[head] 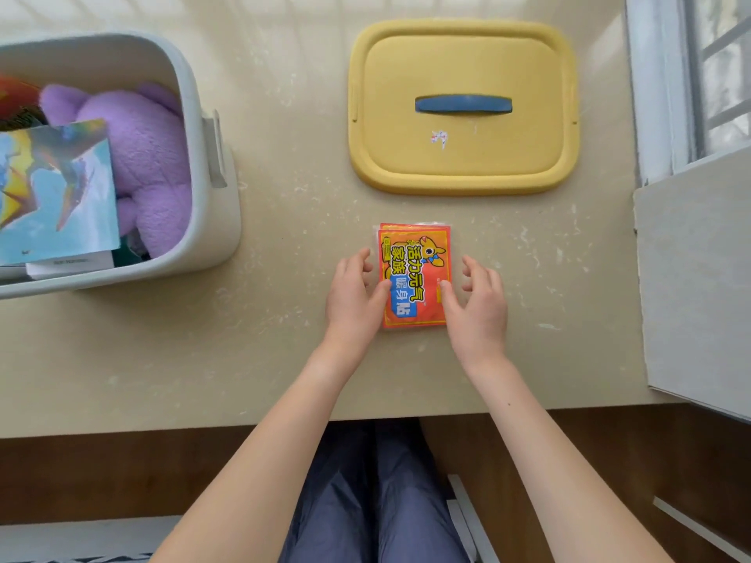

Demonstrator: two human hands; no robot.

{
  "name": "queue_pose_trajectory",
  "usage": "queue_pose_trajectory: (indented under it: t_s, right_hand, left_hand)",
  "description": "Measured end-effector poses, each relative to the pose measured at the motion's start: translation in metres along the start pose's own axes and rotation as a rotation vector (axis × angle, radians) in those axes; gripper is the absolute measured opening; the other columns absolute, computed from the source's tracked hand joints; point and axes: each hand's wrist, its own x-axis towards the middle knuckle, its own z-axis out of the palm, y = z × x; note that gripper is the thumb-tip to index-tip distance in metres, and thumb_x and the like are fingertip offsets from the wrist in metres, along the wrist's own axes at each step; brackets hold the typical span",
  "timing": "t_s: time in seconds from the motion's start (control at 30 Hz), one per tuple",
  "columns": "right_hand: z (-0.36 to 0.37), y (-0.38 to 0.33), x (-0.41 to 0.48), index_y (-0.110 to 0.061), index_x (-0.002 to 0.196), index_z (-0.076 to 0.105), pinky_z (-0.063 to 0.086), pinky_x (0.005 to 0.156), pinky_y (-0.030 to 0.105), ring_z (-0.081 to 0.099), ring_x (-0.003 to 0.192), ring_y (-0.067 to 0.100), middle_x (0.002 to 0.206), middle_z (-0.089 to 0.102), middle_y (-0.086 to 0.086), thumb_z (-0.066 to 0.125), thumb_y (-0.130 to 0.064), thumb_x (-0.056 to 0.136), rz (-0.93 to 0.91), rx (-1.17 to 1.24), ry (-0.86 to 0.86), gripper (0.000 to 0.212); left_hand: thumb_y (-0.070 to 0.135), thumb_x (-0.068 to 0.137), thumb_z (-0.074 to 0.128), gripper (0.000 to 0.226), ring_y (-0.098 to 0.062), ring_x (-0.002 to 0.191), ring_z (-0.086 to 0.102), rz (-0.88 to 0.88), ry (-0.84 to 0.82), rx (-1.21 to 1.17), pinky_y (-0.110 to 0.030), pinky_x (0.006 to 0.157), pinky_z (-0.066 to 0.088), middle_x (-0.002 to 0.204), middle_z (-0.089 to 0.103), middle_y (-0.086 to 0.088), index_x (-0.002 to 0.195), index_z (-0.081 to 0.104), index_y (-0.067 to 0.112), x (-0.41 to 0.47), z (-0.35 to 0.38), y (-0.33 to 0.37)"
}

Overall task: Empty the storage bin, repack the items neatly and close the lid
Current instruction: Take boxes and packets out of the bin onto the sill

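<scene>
Fingers [363,258] of the left hand [355,296] sit loosely bent along the left edge of the orange packets [414,274]. Those of the right hand [477,304] mirror them on the right edge. Each thumb lies on the top face, near the lower corners. Neither hand is closed round the stack. The spread between them is narrow, just the width of the packets, and they seem to be touching and steadying rather than lifting.

The packets lie flat on the table [284,339], toward its front edge. There are at least two, stacked, with the lower one peeking out at the far end. They look thin, light and floppy, and they are sealed in glossy clear film. I judge they will slide over one another and over the smooth tabletop. The safest hold is probably a pinch across both long edges at once, thumbs above and fingers slipped beneath, so the stack stays pressed together. A grab at one corner would likely fan them out.

Beyond them the yellow lid [463,156] lies handle-up, well apart from the storage bin [215,233] at the left. The bin holds a purple plush toy [142,156], soft and bulky, and a shiny printed booklet [57,184], so the emptying looks far from finished.
</scene>
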Motion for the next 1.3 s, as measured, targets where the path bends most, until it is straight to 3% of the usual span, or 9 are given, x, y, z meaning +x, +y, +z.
queue_pose_trajectory:
  t_s: [0.07,0.17,0.3,0.4,0.57,0.83,1.07,1.2,1.3]
  right_hand:
    - [-0.026,-0.015,-0.006,-0.007,0.134,0.054,0.048,0.092,0.041,0.058,0.107,0.026,0.121,0.059,0.01,0.062,-0.021,0.093,-0.097,-0.029,0.014,0.044]
    - [-0.083,-0.058,-0.018,-0.007,0.13,0.057,0.045,0.091,0.038,0.056,0.107,0.027,0.118,0.062,0.01,0.06,-0.02,0.094,-0.273,-0.082,0.067,0.039]
    - [-0.166,-0.127,-0.042,-0.006,0.128,0.058,0.044,0.092,0.037,0.054,0.107,0.025,0.117,0.062,0.01,0.052,-0.026,0.097,-0.513,-0.169,0.15,0.037]
    - [-0.215,-0.169,-0.067,-0.007,0.128,0.06,0.043,0.095,0.04,0.054,0.112,0.027,0.119,0.062,0.01,0.041,-0.035,0.098,-0.634,-0.206,0.162,0.044]
    - [-0.243,-0.198,-0.114,-0.006,0.121,0.063,0.046,0.096,0.043,0.055,0.112,0.028,0.119,0.063,0.011,0.036,-0.038,0.099,-0.762,-0.17,0.121,0.048]
    - [-0.175,-0.175,-0.162,-0.011,0.106,0.068,0.041,0.08,0.033,0.058,0.088,0.026,0.099,0.066,0.005,0.038,-0.038,0.094,-0.81,-0.246,-0.069,0.042]
    - [-0.118,-0.249,-0.163,-0.01,0.106,0.07,0.049,0.079,0.036,0.065,0.089,0.028,0.099,0.068,0.007,0.039,-0.034,0.092,-0.86,-0.28,-0.038,0.041]
    - [-0.07,-0.288,-0.17,-0.008,0.11,0.067,0.052,0.079,0.045,0.062,0.091,0.032,0.101,0.065,0.01,0.038,-0.034,0.094,-0.802,-0.29,-0.037,0.042]
    - [-0.038,-0.318,-0.187,-0.009,0.109,0.067,0.044,0.081,0.038,0.062,0.09,0.031,0.099,0.065,0.008,0.038,-0.033,0.093,-0.755,-0.279,0.005,0.041]
  left_hand:
    - [0.012,0.086,0.067,0.052,-0.024,0.105,0.056,0.099,0.011,0.072,-0.033,0.093,0.045,0.116,0.058,-0.008,0.135,0.05,0.006,-0.011,-0.023,0.016]
    - [0.016,0.089,0.062,0.046,-0.027,0.11,0.053,0.325,0.069,0.242,-0.028,0.094,0.036,0.12,0.06,-0.011,0.133,0.052,0.005,-0.038,-0.077,0.061]
    - [0.025,0.093,0.049,0.042,-0.029,0.109,0.055,0.592,0.226,0.406,-0.036,0.095,0.042,0.123,0.061,-0.011,0.13,0.057,0.006,-0.087,-0.155,0.132]
    - [0.027,0.096,0.046,0.041,-0.03,0.111,0.057,0.654,0.319,0.439,-0.038,0.096,0.043,0.124,0.062,-0.009,0.128,0.059,0.007,-0.131,-0.2,0.169]
    - [0.029,0.097,0.042,0.039,-0.023,0.104,0.058,0.631,0.398,0.445,-0.035,0.093,0.047,0.114,0.066,-0.006,0.121,0.063,0.007,-0.199,-0.234,0.174]
    - [0.033,0.097,0.043,0.038,-0.022,0.089,0.062,0.396,0.408,0.443,-0.035,0.076,0.053,0.101,0.068,-0.001,0.116,0.067,0.011,-0.249,-0.251,0.092]
    - [0.034,0.096,0.041,0.04,-0.023,0.089,0.061,0.313,0.473,0.409,-0.036,0.075,0.052,0.099,0.068,0.0,0.115,0.067,0.011,-0.226,-0.335,0.059]
    - [0.035,0.097,0.037,0.042,-0.02,0.094,0.062,0.309,0.429,0.405,-0.032,0.079,0.052,0.103,0.069,0.0,0.117,0.066,0.011,-0.207,-0.392,0.016]
    - [0.036,0.096,0.034,0.045,-0.019,0.093,0.063,0.317,0.379,0.417,-0.031,0.078,0.051,0.103,0.069,0.0,0.119,0.065,0.011,-0.193,-0.436,-0.021]
